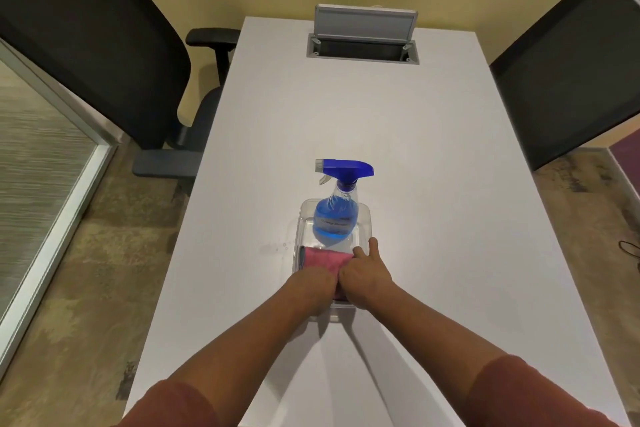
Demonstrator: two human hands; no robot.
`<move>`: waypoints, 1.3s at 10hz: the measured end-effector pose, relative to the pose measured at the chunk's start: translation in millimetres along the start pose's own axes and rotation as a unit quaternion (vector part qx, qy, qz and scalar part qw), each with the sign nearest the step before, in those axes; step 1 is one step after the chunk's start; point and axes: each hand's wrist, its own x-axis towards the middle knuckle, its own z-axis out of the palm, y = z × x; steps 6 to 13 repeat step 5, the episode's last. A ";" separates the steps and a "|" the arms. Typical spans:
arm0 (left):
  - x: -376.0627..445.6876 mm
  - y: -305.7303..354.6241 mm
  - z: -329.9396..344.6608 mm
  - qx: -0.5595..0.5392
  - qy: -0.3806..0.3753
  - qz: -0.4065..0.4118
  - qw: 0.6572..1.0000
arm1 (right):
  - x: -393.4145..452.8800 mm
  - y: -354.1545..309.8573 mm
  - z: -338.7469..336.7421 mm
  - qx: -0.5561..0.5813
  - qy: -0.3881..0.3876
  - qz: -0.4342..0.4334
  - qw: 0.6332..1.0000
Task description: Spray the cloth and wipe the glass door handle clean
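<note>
Yellow walls and two black office chairs frame the long white table (346, 121) at which I stand, with a frosted glass panel in a pale frame (45, 163) off at nine o'clock; the door handle itself is not in view. Near me on the table sits a clear plastic rectangular tray (364, 218). At its twelve o'clock end stands an upright clear spray bottle of blue liquid with a blue trigger head (336, 218), nozzle pointing to nine o'clock. At the six o'clock end lies the folded pink cloth (322, 258), soft and thick-looking.

Both my hands are down in the tray on that cloth. My left hand (311, 284) covers its near edge with the fingers curled under and out of sight, so I cannot tell whether that grip has closed on the fabric. My right hand (363, 279) presses against the cloth's three o'clock side, index finger stretched toward the bottle's base and thumb tucked against the fold; it seems to be gathering the cloth, not yet lifting it.

I judge the cloth light and limp: it will sag and unfold if pinched by one corner, so I would take it through the whole fold. The bottle looks fairly full, heavier and smooth; its neck under the trigger is the place to hold.
</note>
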 end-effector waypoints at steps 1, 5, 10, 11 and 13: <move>-6.9 0.9 -4.6 -0.002 -0.059 0.011 0.998 | -5.2 -0.5 2.3 0.055 0.041 -0.007 0.998; -49.7 -6.7 -46.1 0.018 0.195 0.150 0.969 | -53.4 52.6 -19.4 0.316 0.347 0.048 0.882; -49.7 -6.7 -46.1 0.018 0.195 0.150 0.969 | -53.4 52.6 -19.4 0.316 0.347 0.048 0.882; -49.7 -6.7 -46.1 0.018 0.195 0.150 0.969 | -53.4 52.6 -19.4 0.316 0.347 0.048 0.882; -49.7 -6.7 -46.1 0.018 0.195 0.150 0.969 | -53.4 52.6 -19.4 0.316 0.347 0.048 0.882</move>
